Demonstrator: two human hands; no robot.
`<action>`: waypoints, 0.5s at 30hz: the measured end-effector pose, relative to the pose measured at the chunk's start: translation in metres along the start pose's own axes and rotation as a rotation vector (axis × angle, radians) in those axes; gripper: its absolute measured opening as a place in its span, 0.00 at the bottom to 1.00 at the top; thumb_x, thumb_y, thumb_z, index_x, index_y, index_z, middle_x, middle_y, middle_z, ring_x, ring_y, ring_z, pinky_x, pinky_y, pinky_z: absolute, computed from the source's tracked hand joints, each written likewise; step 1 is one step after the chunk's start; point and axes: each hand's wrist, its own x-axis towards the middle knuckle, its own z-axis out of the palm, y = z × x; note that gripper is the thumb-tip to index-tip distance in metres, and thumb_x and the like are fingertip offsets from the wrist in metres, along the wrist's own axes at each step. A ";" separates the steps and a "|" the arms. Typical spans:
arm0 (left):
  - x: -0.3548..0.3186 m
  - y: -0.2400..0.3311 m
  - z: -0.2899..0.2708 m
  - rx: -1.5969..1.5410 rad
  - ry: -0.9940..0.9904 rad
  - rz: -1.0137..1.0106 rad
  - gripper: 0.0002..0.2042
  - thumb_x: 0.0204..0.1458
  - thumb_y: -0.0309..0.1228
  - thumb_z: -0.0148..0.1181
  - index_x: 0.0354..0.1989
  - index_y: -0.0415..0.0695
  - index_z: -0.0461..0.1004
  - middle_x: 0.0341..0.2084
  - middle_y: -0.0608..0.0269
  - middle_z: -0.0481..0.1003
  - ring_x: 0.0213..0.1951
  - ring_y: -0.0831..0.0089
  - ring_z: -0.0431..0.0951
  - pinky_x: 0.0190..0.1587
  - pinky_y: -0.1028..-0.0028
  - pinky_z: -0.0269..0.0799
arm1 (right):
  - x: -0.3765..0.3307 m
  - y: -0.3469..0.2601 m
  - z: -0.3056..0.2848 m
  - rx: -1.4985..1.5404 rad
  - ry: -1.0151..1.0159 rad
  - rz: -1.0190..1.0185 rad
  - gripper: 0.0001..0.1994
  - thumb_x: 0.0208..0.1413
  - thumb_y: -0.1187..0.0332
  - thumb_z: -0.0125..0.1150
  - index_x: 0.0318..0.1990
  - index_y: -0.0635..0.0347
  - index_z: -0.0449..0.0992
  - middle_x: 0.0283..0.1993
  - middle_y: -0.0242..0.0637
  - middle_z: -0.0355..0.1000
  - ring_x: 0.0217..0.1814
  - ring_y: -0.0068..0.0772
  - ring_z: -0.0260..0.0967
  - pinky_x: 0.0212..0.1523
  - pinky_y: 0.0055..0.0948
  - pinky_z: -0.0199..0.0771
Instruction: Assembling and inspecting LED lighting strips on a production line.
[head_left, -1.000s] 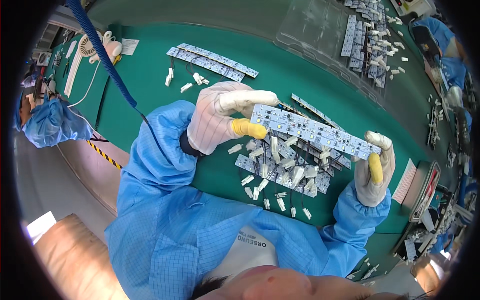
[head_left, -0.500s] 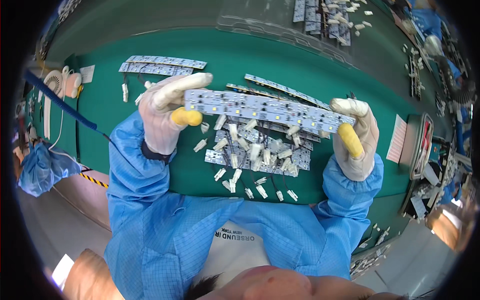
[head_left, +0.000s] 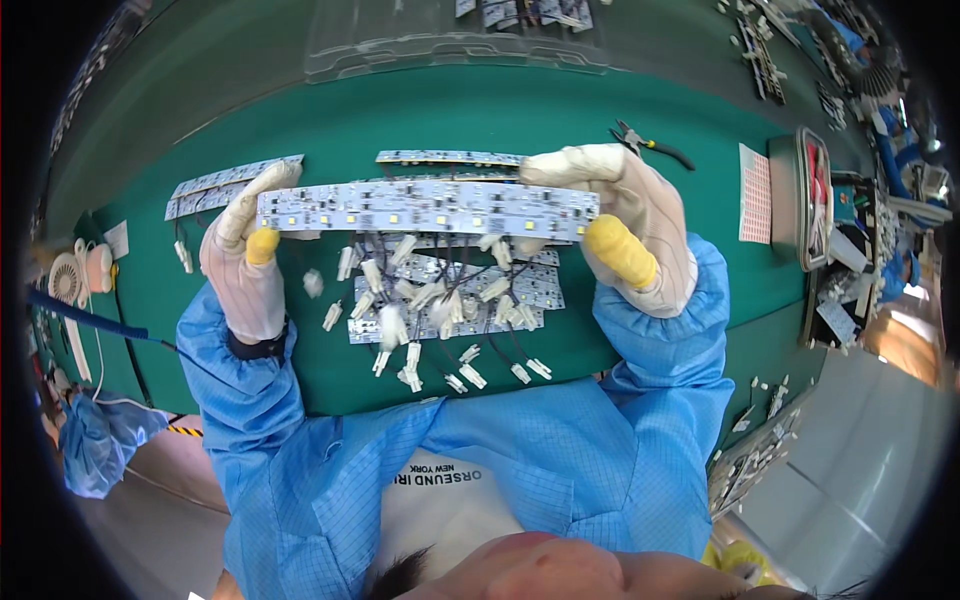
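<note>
I hold a long white LED strip board (head_left: 430, 207) level above the green table (head_left: 450, 110), one end in each hand. My left hand (head_left: 248, 262), in a white glove with yellow fingertips, pinches the left end. My right hand (head_left: 625, 225), gloved the same way, grips the right end. Short wires with white plug connectors (head_left: 425, 300) dangle from the board. Beneath it lie more LED boards (head_left: 455, 305) with their connectors spread over the table.
Other LED strips (head_left: 220, 180) lie at the left and one (head_left: 450, 157) just behind the held board. Pliers (head_left: 650, 147), a red dotted sheet (head_left: 755, 195) and a metal tray (head_left: 812, 195) sit to the right. A clear plastic cover (head_left: 450, 45) lies at the back.
The view has swung so the board now sits centred and level. Both hands have kept their grip on its ends.
</note>
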 end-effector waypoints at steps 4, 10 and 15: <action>0.003 0.007 0.000 0.101 -0.075 -0.089 0.31 0.54 0.55 0.47 0.47 0.35 0.72 0.39 0.52 0.76 0.30 0.73 0.77 0.36 0.79 0.71 | 0.000 0.001 -0.001 0.071 -0.004 0.005 0.31 0.52 0.52 0.59 0.50 0.75 0.64 0.44 0.50 0.68 0.38 0.37 0.71 0.38 0.33 0.73; -0.001 0.000 0.003 -0.012 0.017 -0.032 0.29 0.50 0.51 0.55 0.50 0.35 0.69 0.39 0.50 0.76 0.30 0.74 0.77 0.36 0.78 0.72 | 0.002 0.004 -0.006 -0.023 0.028 -0.060 0.36 0.46 0.47 0.63 0.50 0.74 0.64 0.48 0.50 0.67 0.50 0.38 0.67 0.51 0.35 0.67; -0.007 0.003 0.000 -0.186 0.035 -0.013 0.31 0.47 0.48 0.61 0.51 0.33 0.68 0.41 0.47 0.75 0.30 0.73 0.77 0.35 0.78 0.72 | 0.004 0.012 -0.011 0.032 -0.008 -0.083 0.28 0.50 0.58 0.61 0.51 0.72 0.63 0.50 0.46 0.67 0.52 0.33 0.66 0.55 0.31 0.64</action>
